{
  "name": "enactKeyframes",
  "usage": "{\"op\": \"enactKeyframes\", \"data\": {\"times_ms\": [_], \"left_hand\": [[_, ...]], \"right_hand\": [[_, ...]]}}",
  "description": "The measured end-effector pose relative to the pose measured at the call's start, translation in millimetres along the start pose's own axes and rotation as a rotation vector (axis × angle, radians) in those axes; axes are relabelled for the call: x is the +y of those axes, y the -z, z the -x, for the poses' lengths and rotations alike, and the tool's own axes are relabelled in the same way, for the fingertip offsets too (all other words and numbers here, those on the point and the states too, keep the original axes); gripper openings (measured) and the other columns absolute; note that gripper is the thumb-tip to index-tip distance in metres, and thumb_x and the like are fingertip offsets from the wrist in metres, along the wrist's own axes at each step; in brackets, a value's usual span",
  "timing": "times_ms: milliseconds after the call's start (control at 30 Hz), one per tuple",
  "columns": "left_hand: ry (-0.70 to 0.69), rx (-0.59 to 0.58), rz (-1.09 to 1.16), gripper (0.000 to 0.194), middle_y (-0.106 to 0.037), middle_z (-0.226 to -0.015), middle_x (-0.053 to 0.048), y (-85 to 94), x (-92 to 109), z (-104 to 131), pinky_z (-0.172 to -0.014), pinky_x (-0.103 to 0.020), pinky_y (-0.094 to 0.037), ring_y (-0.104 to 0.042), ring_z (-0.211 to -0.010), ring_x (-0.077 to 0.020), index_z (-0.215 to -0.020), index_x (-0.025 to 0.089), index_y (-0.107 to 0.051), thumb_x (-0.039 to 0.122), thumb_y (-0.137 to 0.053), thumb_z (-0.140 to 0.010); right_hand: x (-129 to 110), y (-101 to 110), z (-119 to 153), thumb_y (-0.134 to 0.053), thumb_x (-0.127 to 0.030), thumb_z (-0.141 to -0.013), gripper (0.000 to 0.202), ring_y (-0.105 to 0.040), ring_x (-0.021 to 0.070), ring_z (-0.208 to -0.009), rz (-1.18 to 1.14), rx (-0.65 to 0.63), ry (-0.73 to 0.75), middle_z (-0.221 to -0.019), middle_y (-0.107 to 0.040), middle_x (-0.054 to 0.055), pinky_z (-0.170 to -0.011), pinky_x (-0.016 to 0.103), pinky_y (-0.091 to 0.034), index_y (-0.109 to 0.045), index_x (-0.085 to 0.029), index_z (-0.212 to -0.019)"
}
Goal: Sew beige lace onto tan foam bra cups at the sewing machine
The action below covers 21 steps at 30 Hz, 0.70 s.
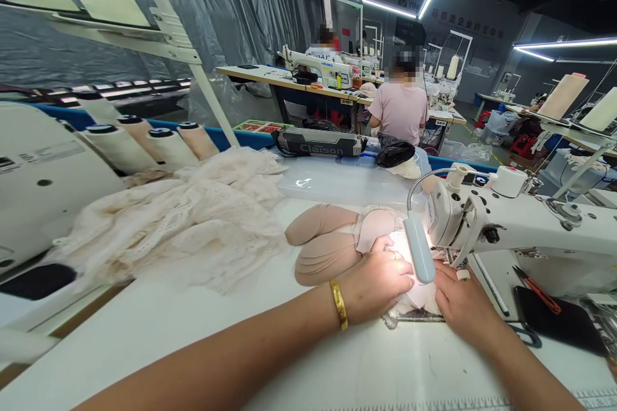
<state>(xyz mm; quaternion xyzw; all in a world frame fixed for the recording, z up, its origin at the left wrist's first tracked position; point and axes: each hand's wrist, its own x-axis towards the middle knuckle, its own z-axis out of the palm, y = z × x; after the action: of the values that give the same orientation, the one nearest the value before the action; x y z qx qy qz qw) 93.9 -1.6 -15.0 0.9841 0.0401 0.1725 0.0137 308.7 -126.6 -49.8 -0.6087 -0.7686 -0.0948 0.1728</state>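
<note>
A white sewing machine [520, 218] stands at the right, its needle area lit by a small grey lamp [418, 249]. Under that light lies pale lace fabric [419, 295] with a light pink piece. My left hand [380, 279], with a gold bangle at the wrist, has its fingers curled on this fabric; whether it pinches the cloth is unclear. Beside the needle, my right hand [460, 295] rests with fingers spread at the fabric's right edge, fingertips partly behind the machine head. Stacked beige padded cups [328, 260] lie left of my left hand, touching a pink cup [378, 228].
Cream lace fabric [193, 225] is heaped on the left of the table, before several thread cones [168, 148]. Orange-handled snips [540, 292] lie on a black phone-like object [563, 321] at right. People sit at machines beyond.
</note>
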Motion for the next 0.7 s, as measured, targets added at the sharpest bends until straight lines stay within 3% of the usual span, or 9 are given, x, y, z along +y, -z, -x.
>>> {"op": "enactKeyframes", "data": {"times_ms": [300,500,700], "left_hand": [[0.029,0.047,-0.037,0.014,-0.067,-0.083,-0.001,-6.9,5.9,-0.3,-0.098,-0.051,-0.034,-0.06,-0.079,-0.0204,-0.075,0.018,-0.059,0.004,-0.058,-0.076],[0.016,0.078,-0.069,0.015,-0.067,-0.085,-0.003,-8.9,6.2,0.1,-0.097,-0.05,-0.037,-0.06,-0.083,-0.0212,-0.082,0.018,-0.063,0.005,-0.056,-0.08],[0.007,0.117,-0.124,0.012,-0.066,-0.084,-0.004,-12.6,5.0,-0.8,-0.097,-0.048,-0.039,-0.06,-0.084,-0.0211,-0.083,0.019,-0.063,0.008,-0.058,-0.083]], "right_hand": [[0.8,3.1,1.9,-0.047,-0.008,-0.092,0.05,-0.065,0.0277,-0.098,-0.008,0.048,0.019,-0.104,-0.074,0.008,-0.086,0.042,-0.056,-0.061,-0.025,-0.137],[2.7,14.2,1.7,-0.045,-0.013,-0.1,0.026,-0.062,0.0273,-0.087,-0.022,0.234,0.03,-0.096,-0.074,0.009,-0.076,0.042,-0.056,-0.068,-0.02,-0.11],[1.6,12.8,-4.7,-0.045,-0.016,-0.102,0.02,-0.065,0.0284,-0.096,-0.02,0.309,0.006,-0.1,-0.073,0.01,-0.083,0.045,-0.057,-0.064,-0.019,-0.105]]}}
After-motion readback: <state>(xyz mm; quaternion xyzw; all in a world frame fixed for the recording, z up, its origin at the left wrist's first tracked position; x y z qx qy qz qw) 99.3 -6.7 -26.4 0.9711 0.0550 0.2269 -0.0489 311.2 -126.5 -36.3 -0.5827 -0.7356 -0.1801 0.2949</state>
